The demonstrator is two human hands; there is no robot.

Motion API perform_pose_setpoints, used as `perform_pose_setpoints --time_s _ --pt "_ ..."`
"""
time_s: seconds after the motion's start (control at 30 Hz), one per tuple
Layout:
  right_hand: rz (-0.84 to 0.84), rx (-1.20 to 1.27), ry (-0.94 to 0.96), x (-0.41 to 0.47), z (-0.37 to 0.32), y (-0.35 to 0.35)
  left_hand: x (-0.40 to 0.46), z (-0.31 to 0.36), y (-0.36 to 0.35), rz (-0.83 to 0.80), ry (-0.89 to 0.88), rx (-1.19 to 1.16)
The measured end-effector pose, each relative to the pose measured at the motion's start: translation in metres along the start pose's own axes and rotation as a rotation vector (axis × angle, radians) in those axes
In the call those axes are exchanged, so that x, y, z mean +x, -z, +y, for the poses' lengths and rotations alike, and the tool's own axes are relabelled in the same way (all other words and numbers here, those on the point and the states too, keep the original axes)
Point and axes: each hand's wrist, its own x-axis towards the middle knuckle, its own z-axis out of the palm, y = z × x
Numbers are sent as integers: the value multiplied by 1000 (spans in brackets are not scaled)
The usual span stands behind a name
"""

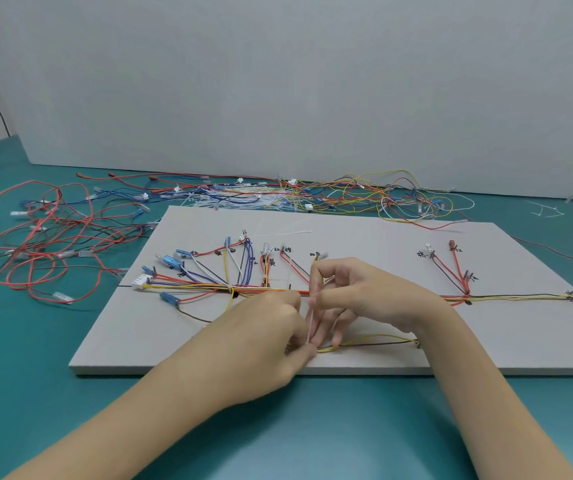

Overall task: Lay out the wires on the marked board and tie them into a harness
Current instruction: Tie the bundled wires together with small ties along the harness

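Hands [271, 327] pinch thin white tie [310, 323] over wires [209, 289].

The harness [243, 289] lies across the board's [382, 237] middle; loose wires [53, 237] lie off its left and far edges.

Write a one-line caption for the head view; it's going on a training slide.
Both hands work a white cable tie at the wire bundle on the marked board.
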Motion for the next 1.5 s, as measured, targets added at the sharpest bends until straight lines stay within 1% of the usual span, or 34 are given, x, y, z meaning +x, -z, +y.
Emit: perform_pose_setpoints --time_s 0.07,0.2,0.33,0.43,0.6,0.7,0.77,0.9,0.97,1.1,1.3,1.43,1.5 --pt "-2 -1 3 0 0 0 1 -3 -3 -14 34 -35" --pt "1 -4 10 0 0 0 4 -10 -3 -5 110 -252" --pt "5 -5 13 0 0 1 5 -11 -5 25 125 -366" --pt "3 -4 10 0 1 1 4 -11 -6 42 133 -360" --pt "-1 -2 -15 -1 1 1 -6 -3 -10 125 70 -151" --pt "-27 11 -38 -3 0 1 -6 -2 -11 146 64 -137" --pt "-34 30 -53 -4 -1 1 -4 -3 -11 146 93 -166" --pt "-31 68 -67 -6 -1 0 -2 -6 -11 174 176 -368" --pt "-35 74 -75 -7 -1 1 -2 -6 -13 179 206 -424" --pt "-46 86 -81 -9 -2 1 -3 -6 -14 154 224 -482" --pt "-73 122 -79 -8 -3 -3 -1 -12 -6 7 240 -536" --pt "-66 102 -71 -8 -3 -4 -1 -13 -2 -37 235 -448" --pt "-61 97 -69 -8 -3 -2 -3 -13 -2 -67 230 -356"
